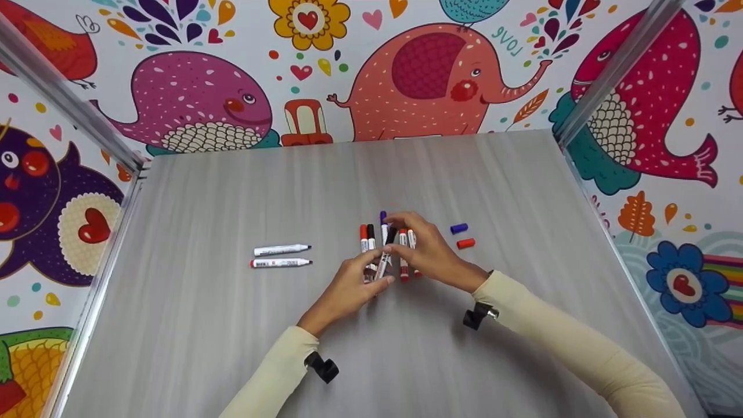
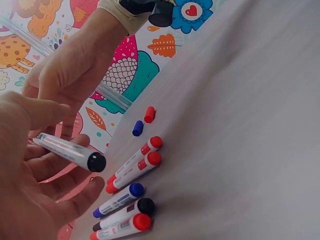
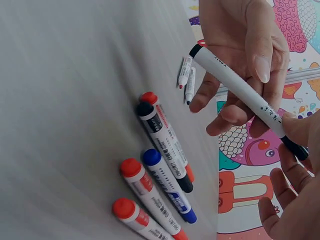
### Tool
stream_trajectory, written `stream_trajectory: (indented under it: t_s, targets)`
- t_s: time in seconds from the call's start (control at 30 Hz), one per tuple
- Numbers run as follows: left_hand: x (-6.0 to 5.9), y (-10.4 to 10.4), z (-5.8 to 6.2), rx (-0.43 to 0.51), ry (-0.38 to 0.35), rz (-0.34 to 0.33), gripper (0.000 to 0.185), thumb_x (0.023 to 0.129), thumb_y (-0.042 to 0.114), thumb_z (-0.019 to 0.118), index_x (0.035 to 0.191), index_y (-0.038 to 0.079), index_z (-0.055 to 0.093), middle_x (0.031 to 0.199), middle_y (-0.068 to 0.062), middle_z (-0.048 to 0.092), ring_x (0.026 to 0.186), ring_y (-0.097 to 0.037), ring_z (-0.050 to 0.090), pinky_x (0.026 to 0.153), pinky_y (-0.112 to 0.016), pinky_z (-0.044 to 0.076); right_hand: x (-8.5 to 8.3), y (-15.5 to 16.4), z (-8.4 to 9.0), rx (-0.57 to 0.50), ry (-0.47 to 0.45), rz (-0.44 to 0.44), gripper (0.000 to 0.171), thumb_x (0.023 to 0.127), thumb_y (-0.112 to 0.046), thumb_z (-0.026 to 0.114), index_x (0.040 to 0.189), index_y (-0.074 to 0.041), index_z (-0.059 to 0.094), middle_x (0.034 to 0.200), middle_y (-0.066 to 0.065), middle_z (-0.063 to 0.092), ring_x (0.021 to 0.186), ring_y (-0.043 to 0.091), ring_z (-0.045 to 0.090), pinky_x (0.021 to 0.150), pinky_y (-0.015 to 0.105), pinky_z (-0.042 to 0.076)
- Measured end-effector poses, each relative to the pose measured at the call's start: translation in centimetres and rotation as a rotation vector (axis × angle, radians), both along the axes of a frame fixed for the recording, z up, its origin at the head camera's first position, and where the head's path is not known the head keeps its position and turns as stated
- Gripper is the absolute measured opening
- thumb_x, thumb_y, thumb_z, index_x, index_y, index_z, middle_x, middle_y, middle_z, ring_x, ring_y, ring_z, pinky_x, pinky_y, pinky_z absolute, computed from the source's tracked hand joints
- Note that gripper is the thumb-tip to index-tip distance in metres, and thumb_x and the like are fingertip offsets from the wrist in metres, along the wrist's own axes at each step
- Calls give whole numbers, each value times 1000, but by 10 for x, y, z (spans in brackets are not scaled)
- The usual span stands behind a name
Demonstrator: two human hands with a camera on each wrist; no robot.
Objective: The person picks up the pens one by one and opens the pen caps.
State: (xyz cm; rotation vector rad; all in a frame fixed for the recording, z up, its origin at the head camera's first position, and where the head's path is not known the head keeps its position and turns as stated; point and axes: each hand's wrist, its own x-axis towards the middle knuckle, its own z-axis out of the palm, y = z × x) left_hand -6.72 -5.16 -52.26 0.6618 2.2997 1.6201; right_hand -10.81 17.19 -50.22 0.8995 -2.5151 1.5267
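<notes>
My right hand pinches a white marker by its black-capped end, between thumb and fingers. The marker is held at a slant above the table. My left hand is around its other end, fingers spread behind the barrel and thumb standing apart from it. Below the hands lies a row of capped markers: a red one, a black one, a blue one and two more red ones, partly hidden by the hands in the head view.
Two white markers without caps lie side by side on the table to the left. A loose blue cap and a loose red cap lie right of the row. Patterned walls and metal posts bound the table.
</notes>
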Motion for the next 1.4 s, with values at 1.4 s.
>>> stream_trajectory:
  t_s: [1.4]
  targets:
    - [-15, -1, 9, -339, 279, -94, 19, 101, 0, 76, 119, 1, 79, 113, -12, 80, 99, -24, 73, 89, -47, 61, 18, 15, -20, 221, 39, 37, 23, 94, -9, 88, 114, -2, 77, 105, 5, 72, 102, 21, 62, 88, 41, 54]
